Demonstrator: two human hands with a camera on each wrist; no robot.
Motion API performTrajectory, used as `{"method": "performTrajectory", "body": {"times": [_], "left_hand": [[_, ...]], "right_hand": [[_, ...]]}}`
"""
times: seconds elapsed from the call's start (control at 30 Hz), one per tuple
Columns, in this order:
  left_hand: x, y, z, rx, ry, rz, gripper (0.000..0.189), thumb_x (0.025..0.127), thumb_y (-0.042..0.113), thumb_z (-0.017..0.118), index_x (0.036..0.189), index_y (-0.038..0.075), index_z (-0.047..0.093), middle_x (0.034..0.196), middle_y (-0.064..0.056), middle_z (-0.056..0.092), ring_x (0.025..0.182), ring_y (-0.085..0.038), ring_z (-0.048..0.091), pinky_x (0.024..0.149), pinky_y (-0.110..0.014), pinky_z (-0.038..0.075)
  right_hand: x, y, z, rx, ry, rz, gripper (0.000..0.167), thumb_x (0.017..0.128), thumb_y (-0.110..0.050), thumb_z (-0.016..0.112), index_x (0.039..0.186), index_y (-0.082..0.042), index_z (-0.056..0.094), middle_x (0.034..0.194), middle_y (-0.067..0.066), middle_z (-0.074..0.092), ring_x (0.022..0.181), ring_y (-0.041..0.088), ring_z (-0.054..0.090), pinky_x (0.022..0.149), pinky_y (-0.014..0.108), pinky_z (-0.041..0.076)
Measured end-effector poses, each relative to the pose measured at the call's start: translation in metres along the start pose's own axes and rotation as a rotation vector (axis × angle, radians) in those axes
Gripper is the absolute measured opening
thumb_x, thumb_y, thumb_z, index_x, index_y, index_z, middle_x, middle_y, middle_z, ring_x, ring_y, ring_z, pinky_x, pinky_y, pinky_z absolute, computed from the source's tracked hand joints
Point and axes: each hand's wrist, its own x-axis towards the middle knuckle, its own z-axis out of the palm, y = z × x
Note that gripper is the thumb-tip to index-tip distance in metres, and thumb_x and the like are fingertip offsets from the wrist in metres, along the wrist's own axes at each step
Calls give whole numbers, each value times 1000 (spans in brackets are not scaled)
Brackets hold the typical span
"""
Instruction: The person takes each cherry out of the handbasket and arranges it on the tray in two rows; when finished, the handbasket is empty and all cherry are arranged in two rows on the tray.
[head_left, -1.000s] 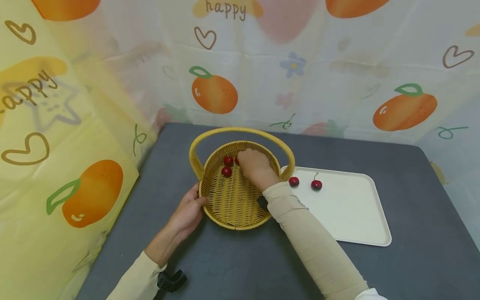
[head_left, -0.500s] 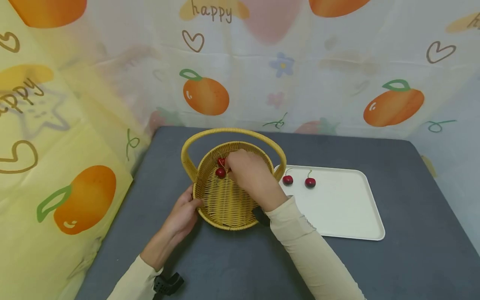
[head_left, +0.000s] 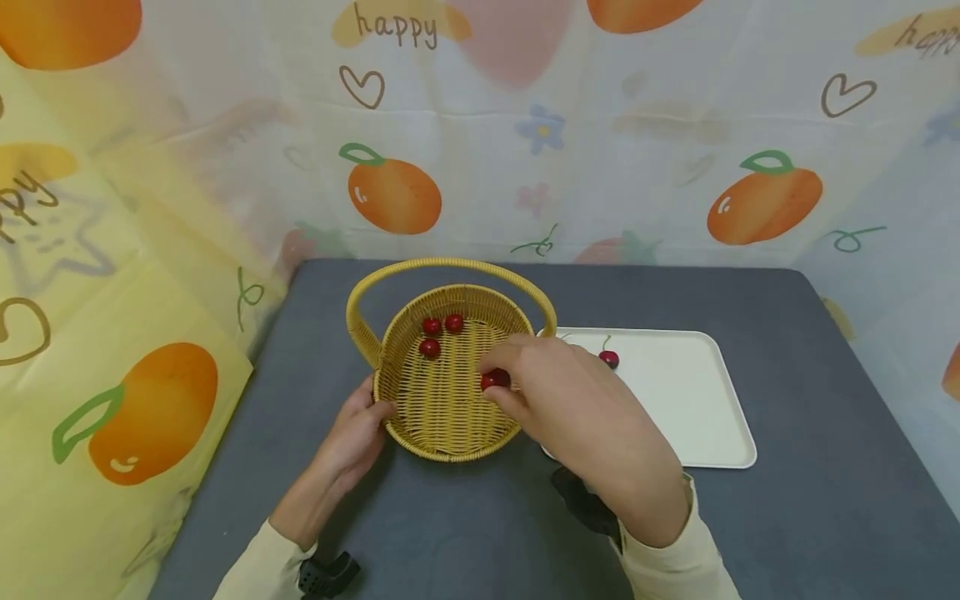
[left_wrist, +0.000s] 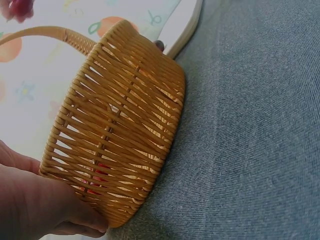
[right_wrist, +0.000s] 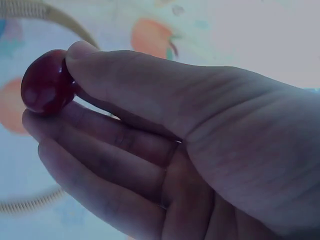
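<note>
A round yellow wicker basket with an arched handle stands on the table. My left hand grips its left rim, thumb over the edge; the left wrist view shows the fingers against the woven side. Inside, toward the back left, lie three dark red cherries. Over the basket's right part, my right hand pinches another cherry between thumb and fingertips. That cherry shows whole and glossy in the right wrist view, with no stem visible.
A white rectangular tray lies right of the basket, partly hidden by my right hand and the basket handle. One stemmed cherry rests on it; a thin stem shows beside my hand. A printed cloth hangs behind the grey table.
My right hand has moved from the back of the basket toward the right and nearer, now with a cherry at its fingertips. The left hand keeps its grip; the view has shifted slightly.
</note>
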Motion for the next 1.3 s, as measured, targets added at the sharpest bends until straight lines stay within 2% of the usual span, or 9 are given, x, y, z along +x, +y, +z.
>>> {"method": "performTrajectory", "body": {"times": [0.2, 0.33, 0.47, 0.67, 0.87, 1.3], "left_hand": [[1, 1, 0, 4, 3, 5, 74, 103, -10, 32, 168, 1, -1, 174, -16, 10, 160, -26, 11, 129, -48, 9], [1, 1, 0, 9, 1, 6, 75, 103, -10, 32, 168, 2, -2, 175, -15, 8, 160, -25, 9, 129, -47, 8], [1, 0, 1, 12, 0, 6, 75, 103, -10, 32, 168, 1, -4, 175, -15, 7, 160, -25, 7, 129, -47, 6], [1, -1, 1, 9, 5, 2, 74, 103, -10, 32, 168, 2, -3, 175, -15, 8, 160, -25, 8, 129, -47, 6], [1, -1, 1, 6, 8, 0, 74, 103, -10, 32, 168, 1, -1, 175, -15, 9, 160, -25, 9, 129, -47, 6], [1, -1, 1, 0, 2, 3, 75, 103, -10, 31, 168, 2, -4, 175, -15, 7, 160, -25, 9, 129, -48, 8]], "right_hand": [[-23, 37, -22, 77, 93, 92, 19, 97, -20, 79, 116, -19, 79, 106, -9, 73, 92, 12, 67, 82, 38, 55], [-35, 68, -31, 105, 136, 204, 21, 98, -21, 77, 119, -18, 79, 112, -3, 76, 101, 22, 70, 87, 48, 55], [-43, 99, -31, 109, 140, 303, 25, 100, -20, 74, 123, -12, 77, 116, 7, 78, 109, 31, 71, 89, 54, 53], [-49, 139, -20, 100, 103, 412, 26, 101, -18, 72, 123, -6, 75, 114, 17, 78, 106, 38, 71, 84, 55, 53], [-49, 173, -1, 103, 65, 469, 26, 99, -17, 74, 120, -2, 76, 110, 20, 77, 100, 41, 70, 80, 55, 54], [-36, 214, 38, 132, 11, 556, 28, 98, -20, 76, 118, 0, 76, 111, 19, 76, 97, 36, 68, 78, 51, 54]]}}
